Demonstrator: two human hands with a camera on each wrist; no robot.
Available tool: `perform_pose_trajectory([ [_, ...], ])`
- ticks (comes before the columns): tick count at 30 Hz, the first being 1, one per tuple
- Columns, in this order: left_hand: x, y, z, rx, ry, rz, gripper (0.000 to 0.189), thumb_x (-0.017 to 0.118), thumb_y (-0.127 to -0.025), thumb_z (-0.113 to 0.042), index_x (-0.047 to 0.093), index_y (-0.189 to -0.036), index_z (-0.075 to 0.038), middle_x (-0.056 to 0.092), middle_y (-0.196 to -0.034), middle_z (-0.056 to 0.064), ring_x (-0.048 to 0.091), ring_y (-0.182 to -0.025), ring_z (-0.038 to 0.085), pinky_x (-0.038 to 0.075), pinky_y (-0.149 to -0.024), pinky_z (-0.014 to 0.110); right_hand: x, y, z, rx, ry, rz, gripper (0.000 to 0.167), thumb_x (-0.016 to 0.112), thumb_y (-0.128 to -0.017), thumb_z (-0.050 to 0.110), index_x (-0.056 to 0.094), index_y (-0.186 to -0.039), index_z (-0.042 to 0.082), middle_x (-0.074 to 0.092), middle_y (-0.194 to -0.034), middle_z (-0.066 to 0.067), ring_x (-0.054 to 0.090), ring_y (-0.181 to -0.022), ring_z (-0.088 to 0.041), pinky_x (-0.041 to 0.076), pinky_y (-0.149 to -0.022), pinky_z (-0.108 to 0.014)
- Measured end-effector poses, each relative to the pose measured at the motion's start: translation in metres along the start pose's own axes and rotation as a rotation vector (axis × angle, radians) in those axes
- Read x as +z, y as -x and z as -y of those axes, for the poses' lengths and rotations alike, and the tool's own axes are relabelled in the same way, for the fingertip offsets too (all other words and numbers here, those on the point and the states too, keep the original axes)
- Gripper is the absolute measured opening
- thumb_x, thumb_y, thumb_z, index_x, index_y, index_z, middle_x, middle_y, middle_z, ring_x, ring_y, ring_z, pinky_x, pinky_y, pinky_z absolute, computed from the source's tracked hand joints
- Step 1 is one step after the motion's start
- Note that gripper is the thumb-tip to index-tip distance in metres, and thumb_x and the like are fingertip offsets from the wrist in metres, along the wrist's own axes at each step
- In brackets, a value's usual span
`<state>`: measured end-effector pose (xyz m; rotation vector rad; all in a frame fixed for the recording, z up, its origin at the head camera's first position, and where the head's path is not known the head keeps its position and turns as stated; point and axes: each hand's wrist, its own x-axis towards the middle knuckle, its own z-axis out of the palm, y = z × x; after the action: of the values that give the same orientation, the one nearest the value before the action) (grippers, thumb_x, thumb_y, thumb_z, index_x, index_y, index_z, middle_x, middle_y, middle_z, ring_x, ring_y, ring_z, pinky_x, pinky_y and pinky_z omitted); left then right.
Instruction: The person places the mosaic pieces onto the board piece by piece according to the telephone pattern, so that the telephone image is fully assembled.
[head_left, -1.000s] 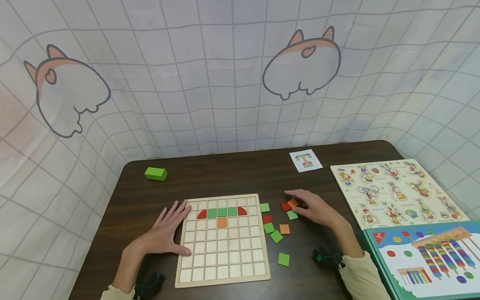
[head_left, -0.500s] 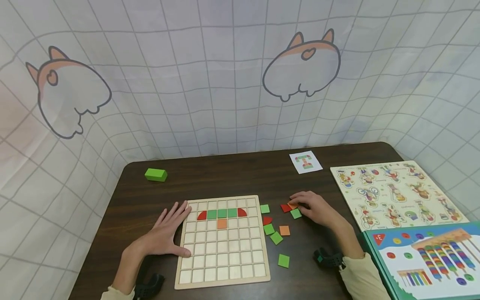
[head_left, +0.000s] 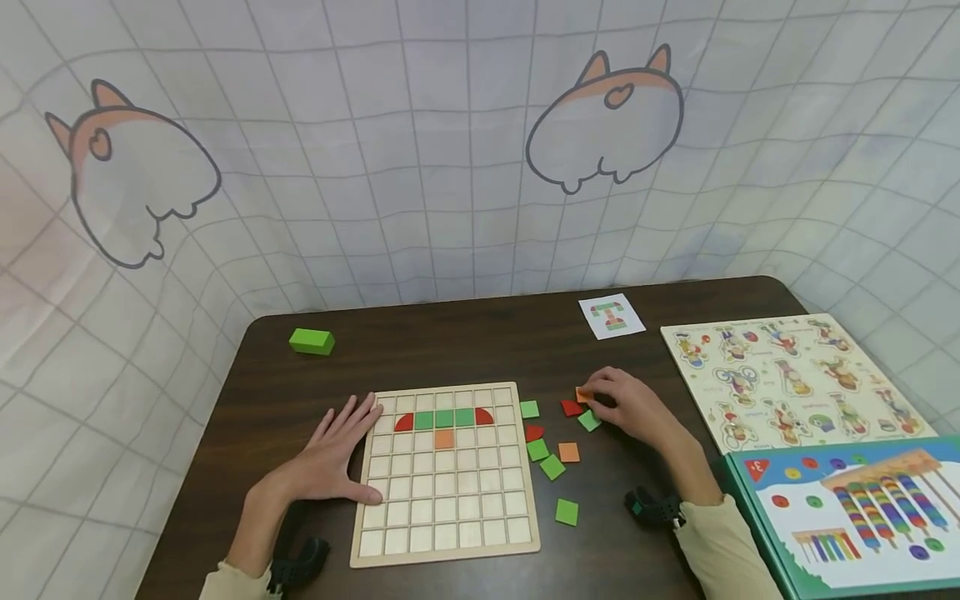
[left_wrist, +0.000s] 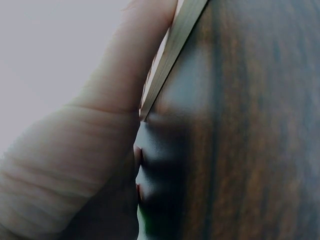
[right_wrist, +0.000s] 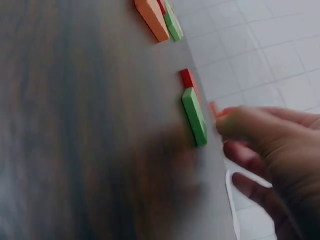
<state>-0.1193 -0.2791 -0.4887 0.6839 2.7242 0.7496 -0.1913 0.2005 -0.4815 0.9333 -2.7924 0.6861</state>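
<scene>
My left hand lies spread over the left edge of a wooden grid board. In the left wrist view the thumb runs along the board's edge. In the grid sit green squares, two red quarter-round tiles at the row's ends, and an orange square below. Right of the board, my right hand pinches an orange tile between thumb and fingers, partly hidden by them. Close by are a red tile and a green tile.
Loose tiles lie beside the board, among them a green square and an orange square. A pattern card lies behind. At right are a picture puzzle board and a teal-edged box. A green block stands back left.
The right hand's fingers have closed from a spread pose onto the orange tile, which has shifted slightly. The green tile beside it was nudged right. The left hand has stayed on the board.
</scene>
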Motion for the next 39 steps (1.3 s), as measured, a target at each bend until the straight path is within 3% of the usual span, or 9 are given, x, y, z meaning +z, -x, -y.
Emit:
perform_pose_trajectory([
  [4,-0.002,0.0,0.0,-0.001,0.003,0.002,0.123,0.081,-0.066,-0.057,0.013,-0.157,-0.01,0.003,-0.165,0.015,0.0,-0.15,0.045,-0.001,-0.112,0.068,0.002,-0.009,0.011,-0.159,-0.02,-0.178,0.024,0.078,-0.079,0.007,0.074,-0.103,0.008,0.065,-0.099,-0.005,0.062,-0.081,-0.016,0.053,-0.069,-0.031],
  [7,-0.002,0.0,0.0,0.003,0.005,0.002,0.123,0.081,-0.066,-0.057,0.013,-0.157,-0.01,0.004,-0.165,0.016,0.0,-0.15,0.046,-0.001,-0.112,0.068,0.004,-0.019,0.034,-0.271,-0.066,-0.228,0.027,0.079,-0.077,0.006,0.074,-0.104,0.008,0.065,-0.098,-0.004,0.058,-0.075,-0.013,0.048,-0.062,-0.024],
  [11,-0.002,-0.001,0.0,0.009,0.001,0.002,0.123,0.08,-0.066,-0.058,0.014,-0.157,-0.009,0.005,-0.164,0.018,0.001,-0.149,0.047,0.0,-0.111,0.069,0.015,-0.034,0.078,-0.35,-0.098,-0.171,0.028,0.078,-0.079,0.01,0.075,-0.107,0.011,0.065,-0.101,-0.002,0.056,-0.078,-0.011,0.047,-0.063,-0.019],
  [15,-0.002,-0.001,0.0,0.006,-0.003,0.001,0.123,0.08,-0.066,-0.058,0.013,-0.157,-0.009,0.005,-0.164,0.018,0.001,-0.149,0.047,0.0,-0.111,0.069,0.036,-0.048,0.119,-0.423,-0.068,-0.042,0.022,0.076,-0.084,0.019,0.076,-0.106,0.016,0.066,-0.102,0.001,0.058,-0.085,-0.009,0.049,-0.07,-0.017],
  [19,-0.002,-0.001,0.0,-0.003,0.001,0.006,0.124,0.081,-0.066,-0.058,0.013,-0.157,-0.01,0.005,-0.164,0.018,0.001,-0.149,0.046,0.0,-0.112,0.068,0.055,-0.056,0.144,-0.466,-0.071,0.093,0.014,0.071,-0.089,0.023,0.077,-0.101,0.02,0.065,-0.098,0.004,0.057,-0.084,-0.006,0.045,-0.071,-0.01],
  [27,-0.003,-0.002,-0.001,-0.02,-0.001,0.02,0.125,0.081,-0.065,-0.058,0.012,-0.157,-0.011,0.003,-0.165,0.016,-0.001,-0.15,0.045,-0.001,-0.113,0.068,0.069,-0.062,0.157,-0.549,-0.005,0.099,0.006,0.071,-0.089,0.019,0.076,-0.09,0.019,0.061,-0.088,0.004,0.05,-0.078,-0.007,0.039,-0.067,-0.01],
  [36,-0.001,-0.002,0.0,-0.032,-0.018,0.022,0.125,0.08,-0.065,-0.06,0.012,-0.157,-0.012,0.003,-0.165,0.015,-0.001,-0.15,0.044,-0.001,-0.113,0.068,0.067,-0.062,0.161,-0.5,-0.015,0.175,0.008,0.069,-0.091,0.02,0.075,-0.096,0.017,0.063,-0.095,0.002,0.055,-0.085,-0.01,0.047,-0.075,-0.013],
  [39,-0.001,-0.003,0.0,-0.028,-0.019,0.018,0.125,0.081,-0.065,-0.059,0.012,-0.157,-0.011,0.003,-0.165,0.015,-0.001,-0.15,0.044,-0.001,-0.113,0.068,0.065,-0.061,0.164,-0.48,0.039,0.195,0.008,0.068,-0.091,0.022,0.075,-0.093,0.018,0.064,-0.097,0.003,0.056,-0.088,-0.009,0.048,-0.078,-0.014],
])
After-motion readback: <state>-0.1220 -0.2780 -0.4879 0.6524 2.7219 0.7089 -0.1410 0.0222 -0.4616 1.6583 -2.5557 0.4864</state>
